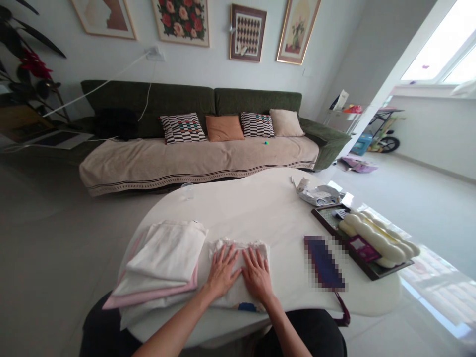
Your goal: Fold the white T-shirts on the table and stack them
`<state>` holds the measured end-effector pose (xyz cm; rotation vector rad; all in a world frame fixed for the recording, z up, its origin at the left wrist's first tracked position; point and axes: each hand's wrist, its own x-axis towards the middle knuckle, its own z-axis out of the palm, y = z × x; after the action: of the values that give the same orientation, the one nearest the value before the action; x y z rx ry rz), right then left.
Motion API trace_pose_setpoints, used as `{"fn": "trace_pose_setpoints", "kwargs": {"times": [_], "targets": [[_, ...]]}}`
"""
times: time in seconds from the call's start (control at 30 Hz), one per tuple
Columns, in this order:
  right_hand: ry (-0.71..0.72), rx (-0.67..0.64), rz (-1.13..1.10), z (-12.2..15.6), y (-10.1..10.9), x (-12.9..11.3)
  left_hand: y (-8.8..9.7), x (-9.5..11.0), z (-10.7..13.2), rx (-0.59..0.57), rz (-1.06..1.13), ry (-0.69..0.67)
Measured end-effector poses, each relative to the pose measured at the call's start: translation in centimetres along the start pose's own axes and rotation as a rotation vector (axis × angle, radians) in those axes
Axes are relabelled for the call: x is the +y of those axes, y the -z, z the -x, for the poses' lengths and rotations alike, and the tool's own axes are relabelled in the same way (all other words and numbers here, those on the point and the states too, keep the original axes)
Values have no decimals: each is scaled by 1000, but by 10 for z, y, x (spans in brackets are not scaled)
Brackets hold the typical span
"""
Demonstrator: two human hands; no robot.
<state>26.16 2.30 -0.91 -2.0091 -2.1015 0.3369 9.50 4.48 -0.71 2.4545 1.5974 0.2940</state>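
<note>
Both of my hands lie flat, side by side, on a small folded white cloth [256, 246] at the near edge of the white oval table [256, 203]. My left hand [222, 270] has its fingers spread and pressed on the cloth's left half. My right hand [257, 274] rests on the right half, fingers stretched forward. Neither hand grips anything. A stack of folded white and pink cloths [163, 263] lies just left of my left hand.
A dark blurred-out flat object [324, 263] with a cord lies to the right of my hands. Further right, a dark tray [386, 270] holds a cream wavy object [379, 238]. Crumpled paper [316, 193] and a glass [188, 190] sit farther back. A green sofa [201, 134] stands behind.
</note>
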Motion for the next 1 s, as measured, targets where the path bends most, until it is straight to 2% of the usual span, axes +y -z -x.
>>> {"fn": "trace_pose_setpoints", "kwargs": {"times": [0.1, 0.2, 0.33, 0.43, 0.5, 0.6, 0.7, 0.77, 0.83, 0.9, 1.0], "targets": [[-125, 1, 16, -13, 9, 11, 8, -16, -10, 6, 0, 130], [-220, 17, 17, -26, 20, 20, 15, -31, -23, 15, 31, 200], [-227, 28, -11, -40, 35, 23, 26, -40, -43, -6, 136, 233], [-193, 25, -59, -47, 51, 24, 42, -44, -55, -36, 251, 234], [-149, 45, -100, -50, 69, 24, 60, -46, -60, -39, 338, 197], [-59, 140, -166, -48, 108, 25, 98, -44, -61, 37, 458, 118], [41, 262, -235, -36, 145, 29, 140, -31, -48, 140, 548, 27], [81, 334, -273, -21, 156, 33, 159, -17, -32, 174, 580, -36], [97, 385, -291, -2, 150, 39, 162, -2, -11, 171, 579, -99], [110, 399, -285, 21, 130, 47, 150, 9, 13, 103, 538, -161], [131, 358, -243, 54, 92, 59, 115, 16, 50, -149, 452, -212]]}}
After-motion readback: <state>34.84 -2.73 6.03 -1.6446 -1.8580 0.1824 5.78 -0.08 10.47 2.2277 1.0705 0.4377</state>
